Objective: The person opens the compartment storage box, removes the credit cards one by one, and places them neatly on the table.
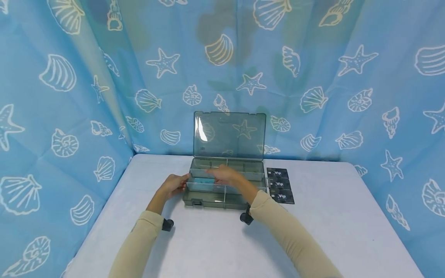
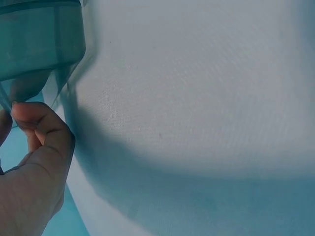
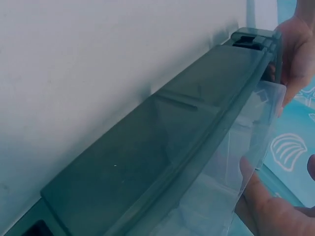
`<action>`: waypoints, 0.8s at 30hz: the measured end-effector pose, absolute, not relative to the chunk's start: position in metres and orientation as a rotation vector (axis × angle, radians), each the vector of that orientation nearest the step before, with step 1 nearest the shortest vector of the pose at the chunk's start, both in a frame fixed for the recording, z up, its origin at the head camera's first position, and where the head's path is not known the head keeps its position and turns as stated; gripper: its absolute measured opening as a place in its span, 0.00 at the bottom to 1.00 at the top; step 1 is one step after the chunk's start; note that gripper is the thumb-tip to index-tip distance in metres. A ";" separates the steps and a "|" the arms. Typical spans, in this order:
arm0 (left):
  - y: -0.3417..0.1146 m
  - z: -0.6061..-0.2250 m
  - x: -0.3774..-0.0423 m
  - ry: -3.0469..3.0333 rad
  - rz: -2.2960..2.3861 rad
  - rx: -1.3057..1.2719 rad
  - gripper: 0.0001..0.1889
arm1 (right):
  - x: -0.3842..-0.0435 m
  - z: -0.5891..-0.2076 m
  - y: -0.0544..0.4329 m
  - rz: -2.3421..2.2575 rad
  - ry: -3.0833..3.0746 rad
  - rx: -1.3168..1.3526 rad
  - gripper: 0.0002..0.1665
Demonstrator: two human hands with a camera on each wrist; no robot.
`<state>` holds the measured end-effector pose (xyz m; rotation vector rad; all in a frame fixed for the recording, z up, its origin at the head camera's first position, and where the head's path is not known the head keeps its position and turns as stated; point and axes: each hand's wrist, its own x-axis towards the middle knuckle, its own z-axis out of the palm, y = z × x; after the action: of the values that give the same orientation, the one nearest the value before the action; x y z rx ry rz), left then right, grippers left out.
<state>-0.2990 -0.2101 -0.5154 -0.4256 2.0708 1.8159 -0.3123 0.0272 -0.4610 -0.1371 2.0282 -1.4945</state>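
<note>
A translucent grey-green compartment box (image 1: 205,201) lies on the table with its clear lid (image 1: 229,135) raised at the back. At the box's left side, my left hand (image 1: 172,184) grips the wall between curled fingers and thumb. My right hand (image 1: 226,175) reaches over the middle row, its index finger extended left and thumb lowered. A light-blue flat piece (image 1: 203,184) shows in that row beside the right fingertips. In the right wrist view, thumb and index of the right hand (image 3: 270,206) stand apart near a clear divider (image 3: 221,172).
Three black cards marked Vip (image 1: 279,184) lie in an overlapping column right of the box. A white cloth covers the table (image 1: 330,216). Blue curtain (image 1: 313,77) with shell and starfish prints hangs behind and at the sides, close behind the raised lid.
</note>
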 end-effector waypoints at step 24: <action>-0.208 -0.516 -0.298 2.058 1.830 -0.448 0.19 | -0.322 -0.480 0.011 -1.755 1.825 0.100 0.22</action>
<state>-0.2982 -0.2082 -0.5157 -0.4475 2.0582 1.8305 -0.3225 0.0108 -0.4801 0.0997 1.8249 -1.7546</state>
